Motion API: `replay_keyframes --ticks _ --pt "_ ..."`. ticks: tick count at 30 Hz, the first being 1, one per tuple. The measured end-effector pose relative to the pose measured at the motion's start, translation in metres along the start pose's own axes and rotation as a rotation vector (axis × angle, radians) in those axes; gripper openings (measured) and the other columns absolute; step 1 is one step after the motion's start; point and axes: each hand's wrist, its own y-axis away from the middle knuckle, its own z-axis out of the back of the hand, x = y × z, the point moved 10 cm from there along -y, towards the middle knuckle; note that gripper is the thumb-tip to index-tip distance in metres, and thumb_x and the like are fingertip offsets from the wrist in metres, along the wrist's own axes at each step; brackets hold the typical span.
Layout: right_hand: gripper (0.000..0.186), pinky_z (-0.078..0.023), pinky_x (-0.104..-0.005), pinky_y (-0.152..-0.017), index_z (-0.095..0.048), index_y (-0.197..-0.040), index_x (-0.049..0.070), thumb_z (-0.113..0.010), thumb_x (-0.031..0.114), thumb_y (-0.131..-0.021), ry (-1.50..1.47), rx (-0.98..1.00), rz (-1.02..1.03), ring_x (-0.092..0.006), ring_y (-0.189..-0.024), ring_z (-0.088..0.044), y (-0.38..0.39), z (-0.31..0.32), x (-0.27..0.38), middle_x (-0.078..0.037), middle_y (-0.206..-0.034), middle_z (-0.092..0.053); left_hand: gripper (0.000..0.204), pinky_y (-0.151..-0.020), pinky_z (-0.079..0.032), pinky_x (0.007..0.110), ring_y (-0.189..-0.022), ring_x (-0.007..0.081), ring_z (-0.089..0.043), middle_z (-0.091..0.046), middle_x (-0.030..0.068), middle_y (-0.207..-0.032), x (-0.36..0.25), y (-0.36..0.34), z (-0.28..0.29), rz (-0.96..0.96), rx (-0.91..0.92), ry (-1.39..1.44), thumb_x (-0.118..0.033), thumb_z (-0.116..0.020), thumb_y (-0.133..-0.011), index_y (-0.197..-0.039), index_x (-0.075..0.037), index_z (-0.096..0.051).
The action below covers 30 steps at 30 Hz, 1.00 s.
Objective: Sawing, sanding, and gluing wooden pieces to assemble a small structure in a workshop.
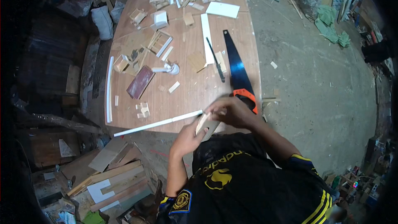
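Observation:
At the table's near edge my left hand (pixel 187 139) is closed around a small light wooden piece (pixel 210 129), thumb on its flat face. My right hand (pixel 232 111) is bent over the upper end of that piece, fingers curled and slightly blurred. Whatever its fingertips may pinch is hidden. A long thin white strip (pixel 157 127) lies slantwise across the table corner, its right end beside my hands. Just beyond my right hand lies a handsaw (pixel 237 68) with a dark blade and orange handle. A slim dark tool (pixel 216 60) rests left of the saw.
On the wooden table (pixel 186 95) lie a dark red block (pixel 140 82), a white strip (pixel 207 37), a white panel (pixel 222 10) and several small wooden frames (pixel 159 42). Scrap boards (pixel 116 182) are piled at lower left. Green cloth (pixel 327 25) lies on the floor at right.

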Motion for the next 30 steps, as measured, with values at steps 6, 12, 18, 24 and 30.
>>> replay_keyframes --ticks 6,12,18,24,30 --pt "0.018 -0.052 -0.0377 -0.076 -0.070 -0.092 0.009 -0.075 0.024 -0.083 0.076 -0.221 0.080 -0.0281 -0.087 -0.069 0.032 0.024 -0.007 -0.009 -0.092 -0.072 0.047 -0.087 -0.050 0.046 -0.101 0.0472 -0.063 -0.065 0.0304 -0.107 0.001 -0.020 -0.027 -0.046 0.084 -0.129 -0.023 -0.059 -0.094 -0.135 -0.004 -0.051" --pt "0.018 -0.051 -0.0377 -0.078 -0.065 -0.093 0.008 -0.077 0.012 -0.080 0.177 -0.333 0.142 -0.0267 -0.084 -0.068 0.059 0.021 -0.002 -0.006 -0.095 -0.073 0.048 -0.091 -0.048 0.045 -0.105 0.0457 -0.061 -0.064 0.0283 -0.115 -0.002 -0.018 -0.038 -0.054 0.211 -0.126 -0.023 -0.059 -0.094 -0.138 -0.007 -0.050" --pt "0.019 -0.051 -0.0377 -0.080 -0.064 -0.096 0.006 -0.074 0.006 -0.080 0.200 -0.390 0.135 -0.0280 -0.087 -0.068 0.060 0.018 -0.005 -0.008 -0.093 -0.071 0.051 -0.092 -0.048 0.051 -0.108 0.0498 -0.058 -0.061 0.0301 -0.119 0.005 -0.016 -0.047 0.078 0.075 -0.130 -0.018 -0.055 -0.095 -0.143 -0.008 -0.044" --pt "0.015 -0.052 -0.0368 -0.076 -0.060 -0.099 0.003 -0.066 0.001 -0.086 0.063 -0.359 -0.306 -0.0287 -0.080 -0.068 0.058 0.011 -0.043 -0.013 -0.093 -0.070 0.051 -0.087 -0.050 0.047 -0.102 0.0488 -0.062 -0.064 0.0327 -0.104 0.031 0.006 -0.038 -0.003 -0.139 -0.124 -0.017 -0.057 -0.095 -0.142 -0.004 -0.045" --pt "0.014 -0.051 -0.0308 -0.067 -0.052 -0.102 -0.001 -0.061 0.009 -0.097 -0.144 -0.416 -0.295 -0.0186 -0.073 -0.067 0.027 0.084 -0.086 -0.011 -0.085 -0.071 0.043 -0.088 -0.051 0.039 -0.101 0.0332 -0.069 -0.067 0.0276 -0.108 0.097 0.059 0.018 0.346 -0.342 0.026 -0.021 -0.058 -0.097 -0.135 -0.001 -0.052"
